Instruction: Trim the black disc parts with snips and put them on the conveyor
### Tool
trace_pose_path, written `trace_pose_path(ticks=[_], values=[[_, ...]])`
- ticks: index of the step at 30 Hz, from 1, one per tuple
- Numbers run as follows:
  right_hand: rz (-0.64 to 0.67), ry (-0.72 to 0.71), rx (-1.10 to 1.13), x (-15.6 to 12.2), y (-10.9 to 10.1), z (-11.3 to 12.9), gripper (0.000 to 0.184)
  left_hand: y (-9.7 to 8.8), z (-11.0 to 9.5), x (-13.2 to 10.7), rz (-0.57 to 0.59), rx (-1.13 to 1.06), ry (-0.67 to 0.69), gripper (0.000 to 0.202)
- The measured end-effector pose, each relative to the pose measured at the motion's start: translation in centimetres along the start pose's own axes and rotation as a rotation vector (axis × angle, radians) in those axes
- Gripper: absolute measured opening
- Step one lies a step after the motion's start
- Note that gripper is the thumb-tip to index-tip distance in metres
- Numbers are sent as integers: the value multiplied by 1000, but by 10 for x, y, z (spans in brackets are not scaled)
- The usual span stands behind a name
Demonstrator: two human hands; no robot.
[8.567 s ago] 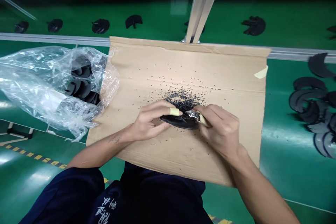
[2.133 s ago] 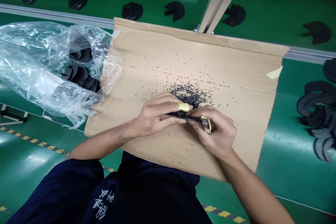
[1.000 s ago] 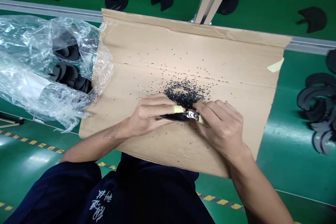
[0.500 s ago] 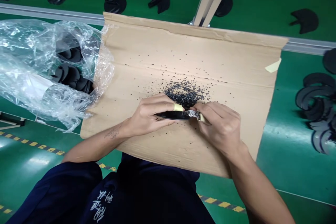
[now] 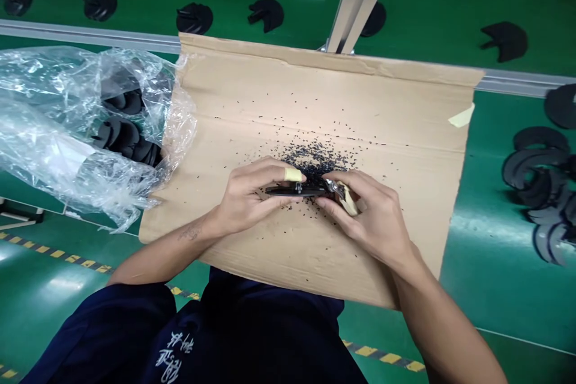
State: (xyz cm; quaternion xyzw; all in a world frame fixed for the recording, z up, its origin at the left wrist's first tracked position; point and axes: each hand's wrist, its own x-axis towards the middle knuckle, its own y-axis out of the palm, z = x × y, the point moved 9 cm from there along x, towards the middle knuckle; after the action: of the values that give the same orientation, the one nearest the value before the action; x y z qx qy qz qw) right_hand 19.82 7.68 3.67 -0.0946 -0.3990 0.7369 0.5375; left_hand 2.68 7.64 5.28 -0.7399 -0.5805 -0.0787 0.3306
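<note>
Turned edge-on since half second ago: black part (image 5: 292,191), long axis left-right, frame centre, above cardboard (image 5: 270,90). Pinched in left hand (image 5: 252,195) grip from left. Right hand (image 5: 373,222) grip closed round nipper (image 5: 341,193), tip at part's right end.

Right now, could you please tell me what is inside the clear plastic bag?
Black curved parts show through the plastic bag; crumpled film hides how many.

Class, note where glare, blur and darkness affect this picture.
Head view: light glares on the plastic bag and green surface; the metal post looks soft; the black part in the left hand, beside the clipper in the right hand, is sharp but dark.
</note>
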Motion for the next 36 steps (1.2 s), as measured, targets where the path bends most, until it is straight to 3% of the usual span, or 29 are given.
trace_pose_path(ticks=[3,7,9,12,15,17,22,36], values=[[-39,-77,62,-1,-3,9,11,4,-1,-1,36,-23,20,19],[-88,-304,-237,-11,-3,33,14,14,-3,-6,115,177,104,19],[-63,-355,-242,-13,-2,39,15,21,-2,-9,176,268,130,26],[10,-307,49,-10,-5,37,13,25,-1,-13,211,246,130,32],[-17,-139,238,-3,-15,18,17,22,3,-12,190,112,58,35],[-59,-85,136,-1,-20,7,16,19,4,-10,171,15,16,35],[3,-203,-212,-4,-5,7,17,14,1,-7,106,-105,0,26],[-38,-232,-403,-7,0,19,8,16,3,-11,78,-138,-21,28]])
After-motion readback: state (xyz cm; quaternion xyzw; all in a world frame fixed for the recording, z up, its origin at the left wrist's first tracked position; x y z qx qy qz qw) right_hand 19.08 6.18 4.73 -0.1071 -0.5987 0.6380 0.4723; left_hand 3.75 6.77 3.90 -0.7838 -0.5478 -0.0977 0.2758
